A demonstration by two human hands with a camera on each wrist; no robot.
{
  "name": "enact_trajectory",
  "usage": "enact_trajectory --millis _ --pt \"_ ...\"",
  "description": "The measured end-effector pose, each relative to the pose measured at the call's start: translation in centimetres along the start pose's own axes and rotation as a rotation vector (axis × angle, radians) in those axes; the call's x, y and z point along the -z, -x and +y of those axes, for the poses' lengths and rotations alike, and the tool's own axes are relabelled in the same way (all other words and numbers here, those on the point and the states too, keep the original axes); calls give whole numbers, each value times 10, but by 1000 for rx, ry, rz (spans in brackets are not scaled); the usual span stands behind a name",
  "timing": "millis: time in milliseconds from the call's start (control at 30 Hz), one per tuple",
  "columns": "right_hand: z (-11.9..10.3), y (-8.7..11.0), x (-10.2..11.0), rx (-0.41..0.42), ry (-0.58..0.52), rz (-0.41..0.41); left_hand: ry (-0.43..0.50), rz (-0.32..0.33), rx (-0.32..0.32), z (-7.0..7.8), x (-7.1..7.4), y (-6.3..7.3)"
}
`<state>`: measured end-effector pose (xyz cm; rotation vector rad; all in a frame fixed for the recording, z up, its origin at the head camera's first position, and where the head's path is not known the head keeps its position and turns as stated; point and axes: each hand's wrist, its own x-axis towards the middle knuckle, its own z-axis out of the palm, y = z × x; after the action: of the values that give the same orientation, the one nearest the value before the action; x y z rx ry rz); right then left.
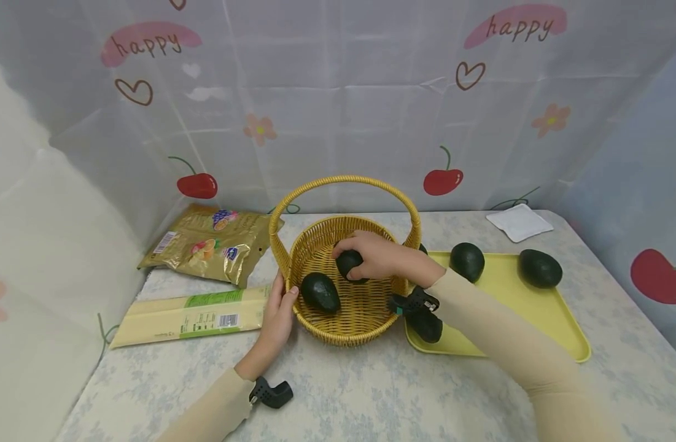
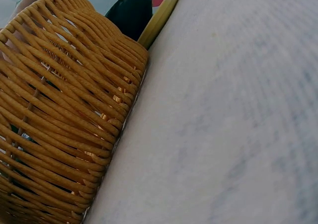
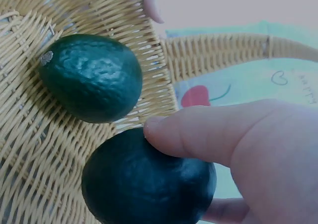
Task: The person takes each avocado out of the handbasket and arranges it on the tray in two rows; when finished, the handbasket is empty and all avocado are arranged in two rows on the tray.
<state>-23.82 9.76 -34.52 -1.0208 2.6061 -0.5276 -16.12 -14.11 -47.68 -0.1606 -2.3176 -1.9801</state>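
Observation:
A yellow wicker basket with a tall arched handle stands in the middle of the table. My left hand holds its left side, thumb at the rim; in the left wrist view only the woven wall shows, not the fingers. Inside the basket, my right hand grips a dark green avocado. The right wrist view shows the thumb pressed on this avocado. Another avocado lies in the left part of the basket, near the held one.
Right of the basket is a yellow tray bearing several avocados, among them one at the back and one at the right. A white packet lies behind it. Left are a gold bag and a long pale packet.

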Motion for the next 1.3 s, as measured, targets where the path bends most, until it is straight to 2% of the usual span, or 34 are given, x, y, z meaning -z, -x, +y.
enact_trajectory --millis 533,800,1167,1300 --pt "4 47 13 87 -43 16 -1 -14 -2 1 1 2" --pt "10 72 16 138 -125 49 1 -11 -7 2 -1 2" --pt "22 112 26 111 -196 31 -2 -12 -17 3 0 2" --pt "31 127 28 76 -276 20 -1 -11 -16 3 -1 2"
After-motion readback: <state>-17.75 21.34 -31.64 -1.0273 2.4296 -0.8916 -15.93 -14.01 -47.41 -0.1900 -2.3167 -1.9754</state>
